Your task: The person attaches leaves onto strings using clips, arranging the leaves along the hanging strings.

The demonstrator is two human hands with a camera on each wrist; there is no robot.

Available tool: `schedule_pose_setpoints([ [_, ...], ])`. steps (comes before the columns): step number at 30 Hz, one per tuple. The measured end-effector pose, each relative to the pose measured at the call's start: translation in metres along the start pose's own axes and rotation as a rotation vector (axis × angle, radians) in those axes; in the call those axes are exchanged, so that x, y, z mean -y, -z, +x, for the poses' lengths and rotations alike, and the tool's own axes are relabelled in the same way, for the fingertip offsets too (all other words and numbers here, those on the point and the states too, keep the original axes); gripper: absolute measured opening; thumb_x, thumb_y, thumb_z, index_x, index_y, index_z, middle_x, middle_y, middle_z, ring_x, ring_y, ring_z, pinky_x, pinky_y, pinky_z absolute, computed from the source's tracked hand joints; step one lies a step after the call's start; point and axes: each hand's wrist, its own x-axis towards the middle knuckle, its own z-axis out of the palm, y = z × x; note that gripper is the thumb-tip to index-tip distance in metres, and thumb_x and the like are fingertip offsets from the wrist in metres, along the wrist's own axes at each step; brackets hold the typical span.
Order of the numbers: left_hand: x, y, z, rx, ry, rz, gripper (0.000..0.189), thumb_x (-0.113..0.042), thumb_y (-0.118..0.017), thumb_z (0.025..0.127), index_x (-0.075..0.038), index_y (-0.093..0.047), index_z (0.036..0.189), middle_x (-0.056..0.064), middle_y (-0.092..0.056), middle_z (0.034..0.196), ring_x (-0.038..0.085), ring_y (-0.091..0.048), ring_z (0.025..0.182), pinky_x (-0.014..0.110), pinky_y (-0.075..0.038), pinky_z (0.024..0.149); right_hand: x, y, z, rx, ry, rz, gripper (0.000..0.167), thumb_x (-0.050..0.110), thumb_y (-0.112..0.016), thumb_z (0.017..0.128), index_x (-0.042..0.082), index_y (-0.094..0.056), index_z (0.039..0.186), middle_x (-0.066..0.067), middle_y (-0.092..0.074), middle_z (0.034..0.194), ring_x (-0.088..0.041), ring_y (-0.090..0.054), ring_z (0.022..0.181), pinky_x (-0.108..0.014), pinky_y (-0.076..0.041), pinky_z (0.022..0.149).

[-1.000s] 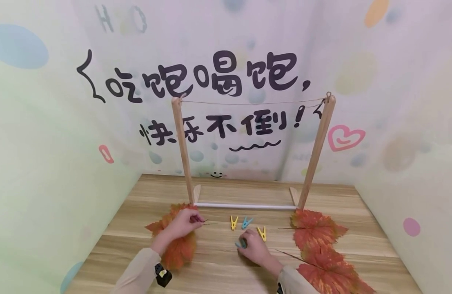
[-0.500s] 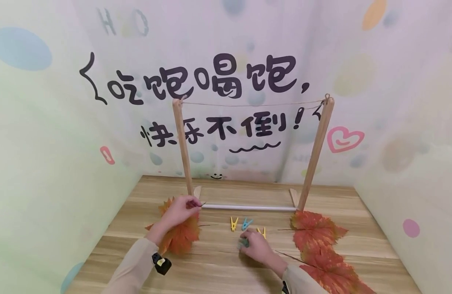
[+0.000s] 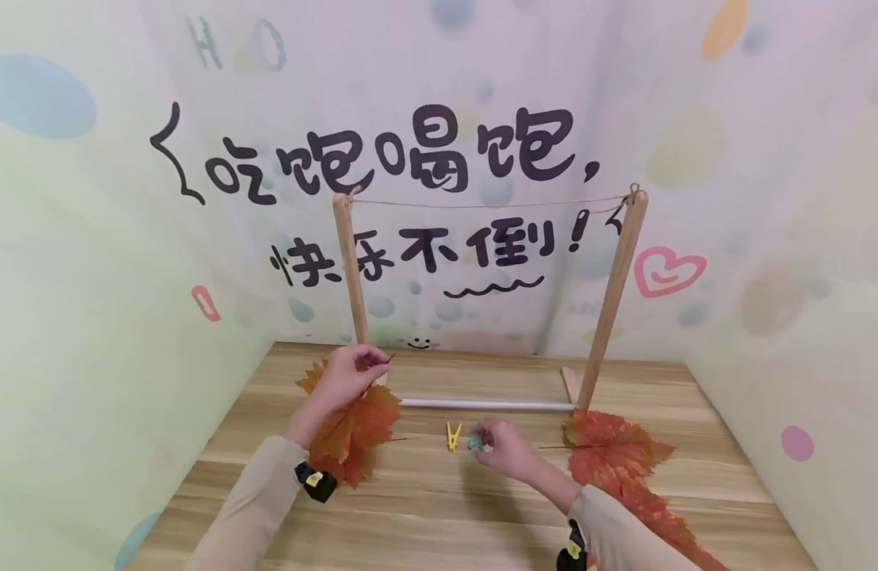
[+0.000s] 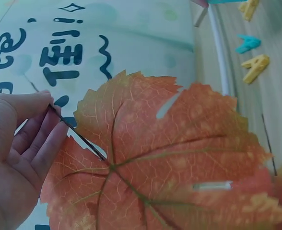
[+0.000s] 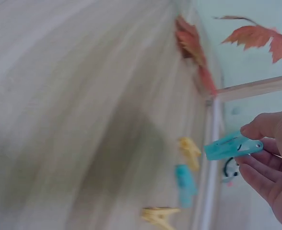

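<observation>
My left hand [image 3: 347, 379] pinches the thin dark stem of a red-orange artificial leaf [image 4: 155, 143], which hangs below the fingers in front of the left post. A second leaf [image 3: 349, 466] lies on the table beneath it, partly covered. Between thumb and fingers, my right hand [image 3: 508, 449] pinches a teal clothespin [image 5: 232, 146], raised over the table. Loose clothespins lie near it: a teal one [image 4: 248, 43] and yellow ones [image 4: 255, 68]. In the head view, the right hand hides all of these except one yellow clothespin [image 3: 453, 436].
Behind the hands stands a wooden frame with a left post [image 3: 350, 270], a right post [image 3: 613, 301] and a white bar [image 3: 488, 404] along its base. A thin string [image 3: 481, 206] spans the tops. More leaves [image 3: 613, 448] lie at the table's right. A printed backdrop surrounds the table.
My left hand has lifted a leaf by its stem, up and away from the other leaf. My right hand has risen from the table with the teal clothespin and moved slightly farther forward.
</observation>
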Motion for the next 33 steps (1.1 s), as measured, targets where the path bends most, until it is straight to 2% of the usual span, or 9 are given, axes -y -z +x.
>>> schedule_pose_setpoints([
  [2, -0.002, 0.001, 0.005, -0.029, -0.002, -0.005, 0.007, 0.0, -0.067, 0.079, 0.002, -0.066, 0.086, 0.011, -0.066, 0.079, 0.018, -0.059, 0.069, 0.022, -0.049, 0.062, 0.005, 0.009, 0.004, -0.005, 0.036, 0.017, 0.024, -0.008, -0.068, 0.071, -0.01, -0.06, 0.093, -0.015, -0.06, 0.084, -0.026, -0.063, 0.073, -0.036, -0.054, 0.064],
  [6, -0.004, 0.004, 0.014, -0.072, 0.007, -0.037, 0.01, 0.0, -0.067, 0.08, 0.005, -0.065, 0.088, 0.014, -0.066, 0.081, 0.02, -0.059, 0.071, 0.021, -0.049, 0.063, 0.015, 0.026, 0.009, -0.001, 0.073, -0.014, 0.024, -0.005, -0.069, 0.071, -0.006, -0.06, 0.094, -0.01, -0.06, 0.085, -0.021, -0.063, 0.075, -0.031, -0.054, 0.066],
  [10, -0.008, 0.006, 0.023, -0.101, 0.023, -0.066, 0.012, -0.001, -0.066, 0.08, 0.006, -0.064, 0.089, 0.016, -0.065, 0.083, 0.018, -0.059, 0.073, 0.02, -0.049, 0.064, 0.025, 0.043, 0.013, 0.015, 0.075, -0.041, 0.025, -0.003, -0.069, 0.072, -0.004, -0.06, 0.095, -0.007, -0.06, 0.087, -0.018, -0.062, 0.077, -0.031, -0.053, 0.069],
  [19, -0.024, 0.014, 0.042, -0.172, 0.011, -0.115, 0.015, -0.004, -0.065, 0.082, 0.007, -0.064, 0.093, 0.017, -0.066, 0.087, 0.012, -0.059, 0.073, 0.018, -0.048, 0.066, 0.049, 0.074, 0.024, 0.057, 0.068, -0.015, 0.023, -0.002, -0.068, 0.075, -0.002, -0.059, 0.096, -0.008, -0.062, 0.089, -0.023, -0.063, 0.082, -0.032, -0.053, 0.072],
  [26, -0.034, 0.02, 0.054, -0.195, -0.004, -0.172, 0.016, -0.004, -0.065, 0.082, 0.007, -0.064, 0.094, 0.018, -0.065, 0.088, 0.007, -0.06, 0.073, 0.016, -0.05, 0.067, 0.065, 0.092, 0.031, 0.005, 0.156, -0.105, 0.023, -0.002, -0.069, 0.073, -0.004, -0.061, 0.095, -0.01, -0.064, 0.088, -0.019, -0.063, 0.079, -0.029, -0.053, 0.07],
  [30, -0.04, 0.023, 0.059, -0.218, -0.027, -0.191, 0.017, -0.002, -0.066, 0.081, 0.007, -0.064, 0.095, 0.019, -0.065, 0.089, 0.005, -0.06, 0.074, 0.016, -0.05, 0.069, 0.073, 0.104, 0.036, -0.035, 0.176, -0.166, 0.023, 0.0, -0.07, 0.073, -0.003, -0.062, 0.094, -0.009, -0.065, 0.087, -0.018, -0.063, 0.078, -0.029, -0.053, 0.069],
  [33, -0.044, 0.025, 0.064, -0.242, -0.033, -0.209, 0.017, -0.002, -0.066, 0.081, 0.007, -0.064, 0.095, 0.02, -0.065, 0.09, 0.003, -0.059, 0.073, 0.015, -0.05, 0.067, 0.08, 0.112, 0.04, -0.054, 0.191, -0.168, 0.022, 0.001, -0.071, 0.073, -0.003, -0.062, 0.093, -0.009, -0.065, 0.085, -0.019, -0.064, 0.077, -0.029, -0.054, 0.069],
])
